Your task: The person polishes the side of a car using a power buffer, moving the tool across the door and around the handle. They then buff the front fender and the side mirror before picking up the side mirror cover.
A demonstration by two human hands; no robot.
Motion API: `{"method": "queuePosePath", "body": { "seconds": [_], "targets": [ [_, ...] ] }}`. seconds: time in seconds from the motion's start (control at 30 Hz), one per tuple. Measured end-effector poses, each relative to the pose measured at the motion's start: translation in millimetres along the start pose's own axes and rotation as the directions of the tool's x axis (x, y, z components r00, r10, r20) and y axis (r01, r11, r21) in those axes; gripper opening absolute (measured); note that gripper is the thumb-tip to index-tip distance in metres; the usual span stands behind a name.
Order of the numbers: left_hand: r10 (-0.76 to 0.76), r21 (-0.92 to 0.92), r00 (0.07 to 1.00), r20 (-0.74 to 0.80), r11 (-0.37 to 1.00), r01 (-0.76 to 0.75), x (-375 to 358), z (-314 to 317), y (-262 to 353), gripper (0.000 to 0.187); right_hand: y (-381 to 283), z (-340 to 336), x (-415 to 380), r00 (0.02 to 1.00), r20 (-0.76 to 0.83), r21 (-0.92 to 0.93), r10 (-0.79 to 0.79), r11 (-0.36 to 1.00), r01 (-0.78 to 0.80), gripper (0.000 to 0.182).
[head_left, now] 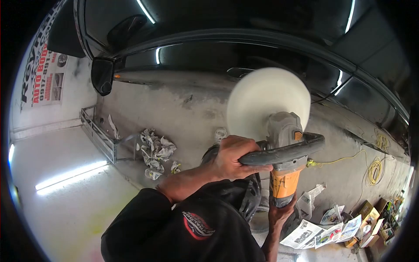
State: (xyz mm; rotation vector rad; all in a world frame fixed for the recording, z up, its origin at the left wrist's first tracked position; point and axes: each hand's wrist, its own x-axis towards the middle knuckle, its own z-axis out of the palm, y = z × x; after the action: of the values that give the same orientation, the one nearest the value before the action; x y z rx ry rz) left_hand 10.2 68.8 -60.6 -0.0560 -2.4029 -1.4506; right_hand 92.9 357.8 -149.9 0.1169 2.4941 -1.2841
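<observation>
An orange and grey polisher (286, 181) is held up in front of me against the side of a glossy dark car (192, 54). Its large round white pad (257, 96) looks smeared, as if spinning, and covers part of the door. My left hand (235, 157) is closed around the left end of the black loop handle (297, 150). Lower down, my right hand (281, 213) wraps the rear end of the tool body, its fingers partly hidden. Whether the pad presses on the paint cannot be made out.
A side mirror (102, 76) juts out at the left. Crumpled paper (155, 148) lies on the floor near a metal frame (98, 135). A yellow cord (374, 170) is coiled at the right. Newspapers (305, 233) and boxes (371, 222) sit at lower right.
</observation>
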Motion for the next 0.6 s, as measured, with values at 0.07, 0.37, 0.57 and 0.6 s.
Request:
{"method": "queuePosePath", "body": {
  "seconds": [0.07, 0.37, 0.57, 0.6],
  "targets": [
    [-0.020, 0.003, 0.999, -0.033, 1.000, 0.021, -8.2, -17.9, -1.1, 0.037, -17.3, 3.1, -4.8, 0.999, 0.032, -0.006, 0.022, 1.000, -0.022, 0.087],
    [-0.181, 0.117, 0.976, -0.118, 0.974, 0.195, -62.6, -113.2, -28.7, 0.051, -78.7, 59.3, -28.9, 0.982, 0.157, -0.084, 0.106, 0.992, -0.093, 0.088],
    [-0.149, 0.075, 0.986, -0.074, 0.985, 0.155, -43.5, -137.5, -31.5, 0.051, -94.0, 93.6, -37.4, 0.998, 0.062, -0.024, -0.001, 1.000, 0.003, 0.089],
    [-0.111, 0.081, 0.993, -0.044, 0.990, 0.115, -36.8, -134.7, -29.4, 0.050, -92.5, 97.2, -39.8, 0.998, 0.060, 0.005, 0.034, 0.999, -0.034, 0.089]
  ]
}}
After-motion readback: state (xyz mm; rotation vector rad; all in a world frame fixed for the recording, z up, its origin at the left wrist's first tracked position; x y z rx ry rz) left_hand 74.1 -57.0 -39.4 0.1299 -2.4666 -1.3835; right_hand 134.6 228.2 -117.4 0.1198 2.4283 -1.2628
